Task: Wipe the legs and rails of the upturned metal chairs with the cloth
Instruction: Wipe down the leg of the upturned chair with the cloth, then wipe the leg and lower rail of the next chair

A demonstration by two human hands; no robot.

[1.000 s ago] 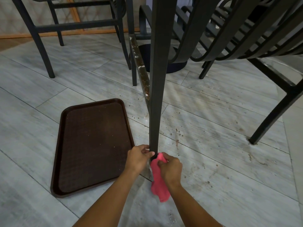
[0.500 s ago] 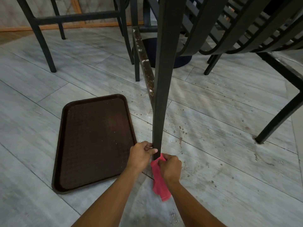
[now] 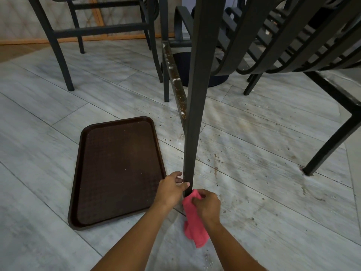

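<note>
Forearms, both mine, bare, entering from the bottom edge and meeting low in the middle. Right hand: fingers curled shut on a pink cloth, its upper end pressed to the foot of a dark metal chair leg, its loose end hanging below my wrist. Left hand: set against the left side of the same leg just above the cloth, thumb and fingertips touching the metal; whether they close round it I cannot tell. Floor: pale grey planks, spotted with brown specks and smears to the right of the leg. Tray: dark brown, rectangular, rounded corners, flat on the floor just left of my left hand, a few pale crumbs on it. Rail: joins the leg partway up and runs back to a further leg; crusted with brown and white grime along its top face. Second leg, right: slants down to the floor well apart from my hands, a dirty patch around its foot. Round dark base: on the floor behind the rail. Curved slats, upper right: several dark metal bands overlapping. Further chair frame, upper left: legs on the floor, crossbars between them, standing before a pale wall with an orange-brown strip along its foot.
</note>
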